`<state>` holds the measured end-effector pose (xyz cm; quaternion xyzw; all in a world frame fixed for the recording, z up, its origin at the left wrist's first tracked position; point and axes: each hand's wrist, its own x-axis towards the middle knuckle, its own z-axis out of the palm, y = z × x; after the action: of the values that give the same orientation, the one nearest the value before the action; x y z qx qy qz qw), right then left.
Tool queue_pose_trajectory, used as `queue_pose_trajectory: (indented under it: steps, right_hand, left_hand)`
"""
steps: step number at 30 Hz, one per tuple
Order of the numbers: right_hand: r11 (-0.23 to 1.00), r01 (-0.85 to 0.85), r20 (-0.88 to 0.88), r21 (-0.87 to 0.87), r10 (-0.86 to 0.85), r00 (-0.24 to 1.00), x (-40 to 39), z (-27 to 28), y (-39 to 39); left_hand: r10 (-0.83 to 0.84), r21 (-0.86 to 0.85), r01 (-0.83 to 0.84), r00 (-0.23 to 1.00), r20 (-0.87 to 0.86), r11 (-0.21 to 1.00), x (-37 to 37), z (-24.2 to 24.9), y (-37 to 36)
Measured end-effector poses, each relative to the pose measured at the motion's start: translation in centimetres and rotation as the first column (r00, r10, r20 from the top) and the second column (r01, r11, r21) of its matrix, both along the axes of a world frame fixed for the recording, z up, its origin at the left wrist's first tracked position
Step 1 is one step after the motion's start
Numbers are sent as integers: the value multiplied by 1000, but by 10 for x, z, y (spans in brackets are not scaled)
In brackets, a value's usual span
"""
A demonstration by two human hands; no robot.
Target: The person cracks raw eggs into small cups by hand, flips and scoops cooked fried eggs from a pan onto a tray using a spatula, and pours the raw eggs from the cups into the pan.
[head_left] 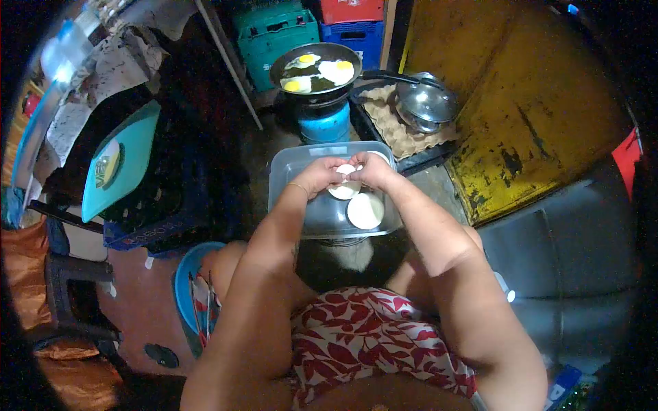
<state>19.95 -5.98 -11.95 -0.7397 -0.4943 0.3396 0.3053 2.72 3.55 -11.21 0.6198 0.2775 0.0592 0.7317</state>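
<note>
Together, left hand (321,177) and right hand (373,170) pinch a white piece (345,169) between them, over the tub (282,172).

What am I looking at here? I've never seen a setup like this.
There's no machine here. This one picture comes from a camera worn on a person's head, looking forward and down at their bare left hand and right hand. Together they hold a small white item, too small to identify, over a clear plastic tub containing round white pieces. Beyond it, a round black frying pan with three fried eggs sits above a blue cylinder.
</note>
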Motion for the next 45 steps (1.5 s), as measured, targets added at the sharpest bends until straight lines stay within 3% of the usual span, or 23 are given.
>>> queue_pose_trajectory:
  steps: [2, 4, 8, 10, 14, 16, 18, 20, 23, 27, 32, 39, 41, 42, 45]
  right_hand:
    - [1000, -8, 8, 2, 8, 1000, -2, -4, 2]
    - [1000, -15, 19, 7, 15, 1000, -3, -8, 3]
    - [994, 3, 112, 106, -15, 994, -13, -6, 1]
    - [994, 12, 148, 108, -28, 989, -15, -5, 1]
    - [985, 2, 216, 175, -41, 976, -18, -5, -1]
    - [982, 1, 249, 189, -49, 967, -17, 1, -5]
    - [984, -96, 429, 151, 22, 903, -13, 8, -8]
    - [977, -129, 480, 168, 33, 877, -13, 11, -13]
    - [961, -206, 589, 186, 59, 806, -11, 9, -17]
    - [941, -282, 693, 189, 76, 717, -13, 10, -18]
    - [935, -303, 710, 181, 89, 698, -12, 12, -18]
    - [951, -264, 727, 162, 66, 683, -19, 20, -28]
    - [919, -333, 725, 213, 80, 684, -17, 20, -30]
    - [928, -307, 708, 212, 71, 702, -20, 21, -30]
    - [932, -224, 622, 285, -2, 783, -20, 13, -27]
  left_hand:
    - [-47, 38, 45, 998, 38, 998, -2, -3, 0]
    - [-59, 444, 73, 997, -45, 893, -2, -7, 1]
    - [-39, 570, 60, 998, -49, 820, 1, -19, -1]
    - [53, 867, 27, 997, -62, 497, 4, -25, -3]
    - [59, 845, 59, 993, -107, 532, 2, -17, -9]
    - [47, 887, 9, 998, -35, 461, 5, -29, -5]
    - [14, 897, 25, 999, -35, 441, 4, -34, -4]
    - [-18, 907, 37, 999, -32, 419, 3, -31, -4]
    - [-86, 919, 97, 994, -69, 381, 3, -20, -6]
    - [-41, 912, 263, 964, -264, 315, 0, 3, -10]
    - [8, 930, 247, 966, -259, 273, -2, 7, -9]
    - [98, 905, 258, 947, -306, 337, -9, 45, -26]
    - [76, 932, 200, 970, -232, 301, -11, 47, -28]
    - [100, 916, 201, 963, -250, 347, -12, 52, -32]
    - [121, 921, 209, 958, -261, 327, -14, 58, -34]
